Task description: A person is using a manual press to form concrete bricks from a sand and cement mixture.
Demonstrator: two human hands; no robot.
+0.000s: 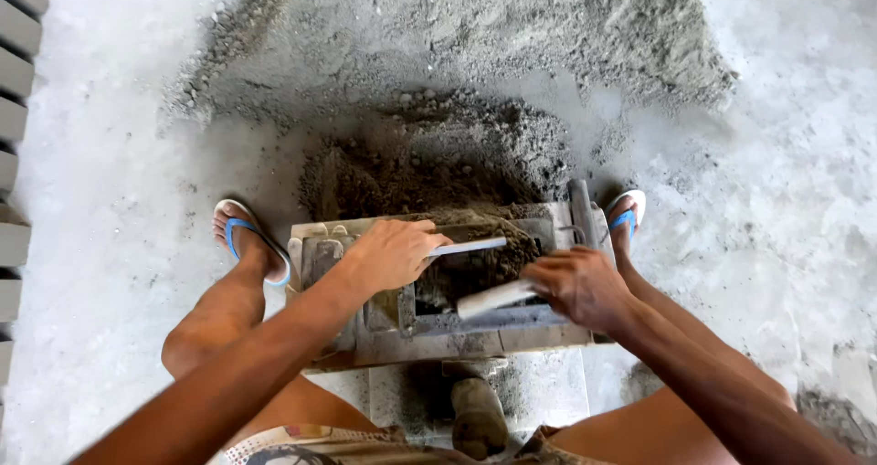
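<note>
Grey mix (475, 259) fills our mould (438, 323) at centre; left hand (395, 253) and right hand (577, 287), each closed on a scraper bar, should we judge keep these level across its rim.

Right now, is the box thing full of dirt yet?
Partly. Damp mix already sits heaped in the metal mould. The left hand and right hand each hold an end of a flat bar over it. One pocket looks unfilled.

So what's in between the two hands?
In the head view, between the left hand and the right hand lies damp grey mix heaped in the metal mould, plus a pale flat bar and a pale stick.
</note>
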